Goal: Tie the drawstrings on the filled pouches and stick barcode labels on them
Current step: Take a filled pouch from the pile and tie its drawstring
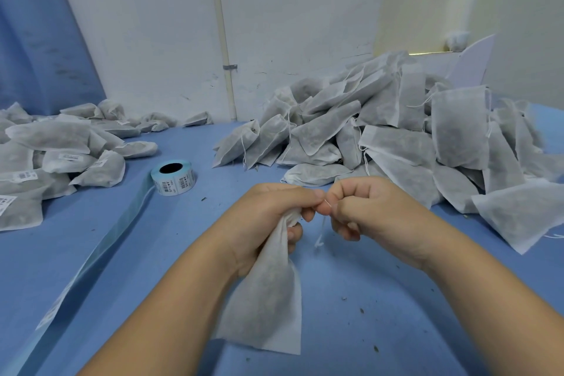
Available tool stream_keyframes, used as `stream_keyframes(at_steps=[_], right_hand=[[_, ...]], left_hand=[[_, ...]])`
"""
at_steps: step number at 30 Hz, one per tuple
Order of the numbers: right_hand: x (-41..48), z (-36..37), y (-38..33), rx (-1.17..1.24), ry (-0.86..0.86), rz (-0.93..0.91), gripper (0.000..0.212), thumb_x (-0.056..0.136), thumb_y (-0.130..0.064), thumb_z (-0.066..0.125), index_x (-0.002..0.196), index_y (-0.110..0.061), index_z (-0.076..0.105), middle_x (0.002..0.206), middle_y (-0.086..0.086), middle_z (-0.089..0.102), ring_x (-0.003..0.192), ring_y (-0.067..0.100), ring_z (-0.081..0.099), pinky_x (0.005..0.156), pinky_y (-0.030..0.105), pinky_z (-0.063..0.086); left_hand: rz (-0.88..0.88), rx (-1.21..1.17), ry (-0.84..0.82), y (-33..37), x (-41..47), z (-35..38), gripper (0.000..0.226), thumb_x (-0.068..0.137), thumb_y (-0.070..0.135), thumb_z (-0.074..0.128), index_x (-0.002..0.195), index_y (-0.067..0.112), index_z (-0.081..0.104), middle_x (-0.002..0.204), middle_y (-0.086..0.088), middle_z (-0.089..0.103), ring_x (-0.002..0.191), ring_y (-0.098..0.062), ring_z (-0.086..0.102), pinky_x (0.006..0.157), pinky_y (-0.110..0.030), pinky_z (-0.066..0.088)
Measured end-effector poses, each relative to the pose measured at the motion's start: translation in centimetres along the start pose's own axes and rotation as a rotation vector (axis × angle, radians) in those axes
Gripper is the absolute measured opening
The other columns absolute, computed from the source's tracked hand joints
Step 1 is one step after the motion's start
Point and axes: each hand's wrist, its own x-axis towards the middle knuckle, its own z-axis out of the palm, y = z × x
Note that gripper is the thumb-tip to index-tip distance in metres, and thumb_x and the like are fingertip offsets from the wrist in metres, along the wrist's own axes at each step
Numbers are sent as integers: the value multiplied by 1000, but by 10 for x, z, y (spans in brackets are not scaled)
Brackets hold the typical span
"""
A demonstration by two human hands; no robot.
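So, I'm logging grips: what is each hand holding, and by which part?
Left hand grips the pouch by its gathered neck; right hand pinches its drawstring near the neck.

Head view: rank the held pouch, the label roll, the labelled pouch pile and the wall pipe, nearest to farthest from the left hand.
1. held pouch, gripped at its neck by the left hand.
2. label roll, ahead and to the left.
3. labelled pouch pile, far left.
4. wall pipe, at the back.

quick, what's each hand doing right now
Left hand: closed, gripping the gathered neck of the pouch.
Right hand: closed, pinching the drawstring.
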Motion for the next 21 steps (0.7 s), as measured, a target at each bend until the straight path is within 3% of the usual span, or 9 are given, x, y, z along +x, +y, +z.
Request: stream_keyframes(at_steps=[4, 10, 14, 18, 21], right_hand=[[0, -1, 0, -14, 27, 24, 8, 65, -26, 58, 60, -24, 63, 55, -4, 52, 52, 13, 47, 53, 24, 38], [-1, -2, -4, -21, 61, 74, 11, 63, -19, 53, 54, -23, 58, 50, -4, 48, 50, 13, 45, 51, 23, 37], [-3, 0, -6, -77, 80, 74, 9, 65, -20, 54, 57, -22, 57, 49, -6, 48, 49, 12, 46, 50, 21, 37], [-3, 1, -10, -63, 193, 26, 28, 83, -13, 62, 60, -28, 62, 50, -9, 52, 48, 11, 50, 48, 20, 39], [-3, 2, -14, -26, 281, -11, 16, 82, -18, 63, 69, -26, 66, 61, -6, 61, 50, 13, 55, 47, 22, 40]], left_hand=[[-5, 7, 62, 1, -1, 2, 14, 81, 26, 74, 74, 14, 76, 68, 4, 52, 39, -9, 33, 41, -21, 27], [-4, 39, 132, 0, 1, 3, 31, 83, 24, 72, 52, 20, 70, 53, 8, 48, 41, -8, 35, 41, -19, 31], [-1, -23, 92, -1, 1, 3, 26, 85, 25, 69, 60, 19, 71, 66, 1, 53, 44, -10, 36, 42, -20, 31], [38, -45, 95, 0, 1, 3, 18, 73, 33, 73, 63, 18, 71, 67, 0, 54, 45, -10, 39, 42, -18, 33], [63, -49, 129, -1, 1, 2, 20, 80, 32, 71, 65, 18, 71, 65, 2, 53, 46, -9, 39, 43, -17, 34]])
